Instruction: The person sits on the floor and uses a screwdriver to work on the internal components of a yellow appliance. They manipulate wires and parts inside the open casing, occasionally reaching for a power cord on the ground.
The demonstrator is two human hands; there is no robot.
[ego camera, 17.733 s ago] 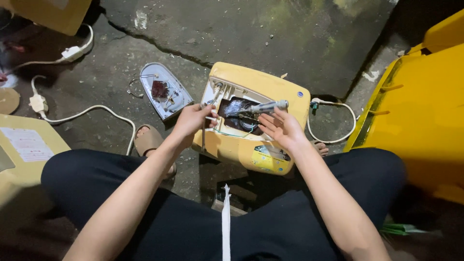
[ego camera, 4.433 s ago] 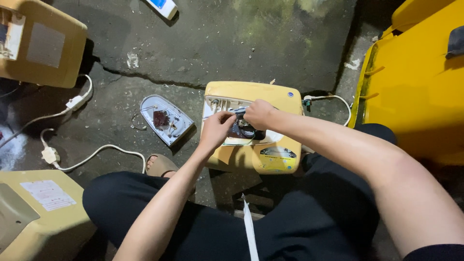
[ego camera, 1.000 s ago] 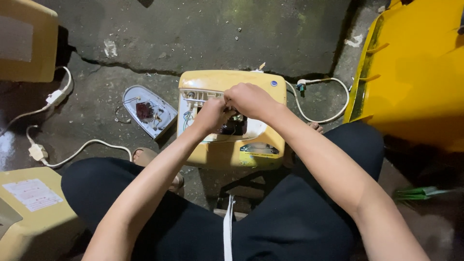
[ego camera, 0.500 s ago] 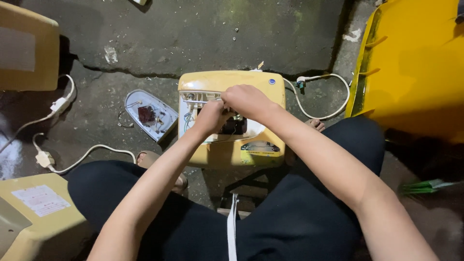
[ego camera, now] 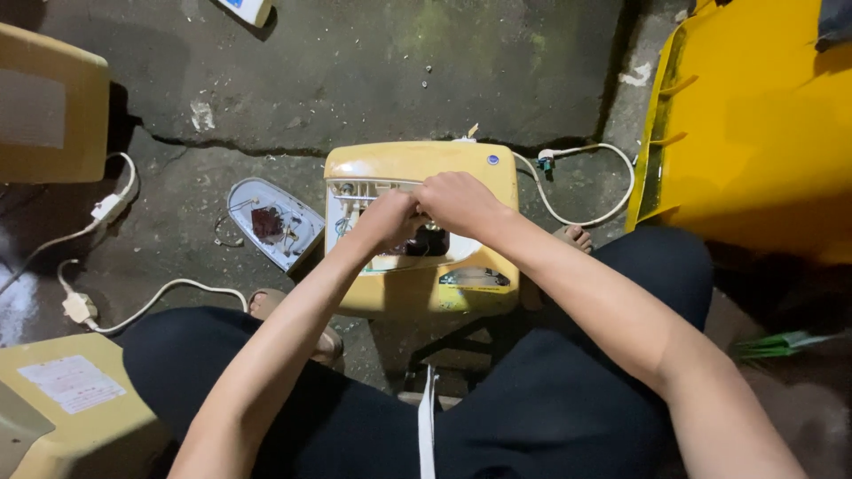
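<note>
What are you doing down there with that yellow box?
A person sits low over a cracked concrete floor with a yellow box between their feet. Its front is open and wires show inside. Both hands are pressed together over the opening, the left hand beside the right hand; what the fingers grip is hidden. A white cover lies on the floor to the left, and a white cord loops from the box to the right.

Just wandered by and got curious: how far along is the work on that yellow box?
Done: the yellow appliance is open, wiring exposed, and a pale cover lies beside it. In hand: the left hand and right hand meet over the opening; what they grip is hidden. Left: the innards remain inside, cover off.
</note>
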